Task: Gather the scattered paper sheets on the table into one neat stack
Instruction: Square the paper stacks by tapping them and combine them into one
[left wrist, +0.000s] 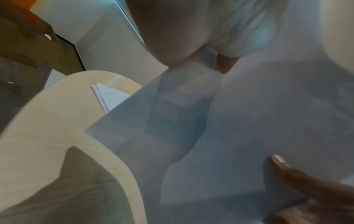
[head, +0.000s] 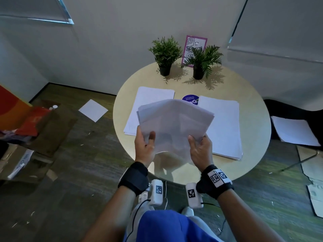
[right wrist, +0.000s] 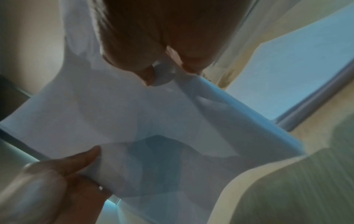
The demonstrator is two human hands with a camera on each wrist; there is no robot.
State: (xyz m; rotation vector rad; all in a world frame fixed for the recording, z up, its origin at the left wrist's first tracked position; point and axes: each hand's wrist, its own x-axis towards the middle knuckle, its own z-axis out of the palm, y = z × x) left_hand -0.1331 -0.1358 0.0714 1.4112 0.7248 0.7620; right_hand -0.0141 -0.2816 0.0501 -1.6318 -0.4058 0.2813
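Both hands hold a loose bundle of white paper sheets (head: 174, 124) in the air above the near half of the round table (head: 251, 165). My left hand (head: 146, 145) grips its lower left edge, thumb on top. My right hand (head: 199, 147) grips the lower right edge, thumb on top. The sheets are uneven and fanned at the far end. A paper stack (head: 148, 102) lies on the table's left side, a thicker stack (head: 222, 126) on its right. The wrist views show the held sheets (left wrist: 239, 121) (right wrist: 134, 113) from below, blurred.
Two potted plants (head: 165, 55) (head: 201, 62) and a purple-framed card (head: 194, 48) stand at the table's far edge. A round blue sticker (head: 189, 99) sits mid-table. One sheet (head: 93, 110) lies on the floor to the left. More paper (head: 295, 131) rests on something dark to the right. Cardboard (head: 52, 130) covers the floor at left.
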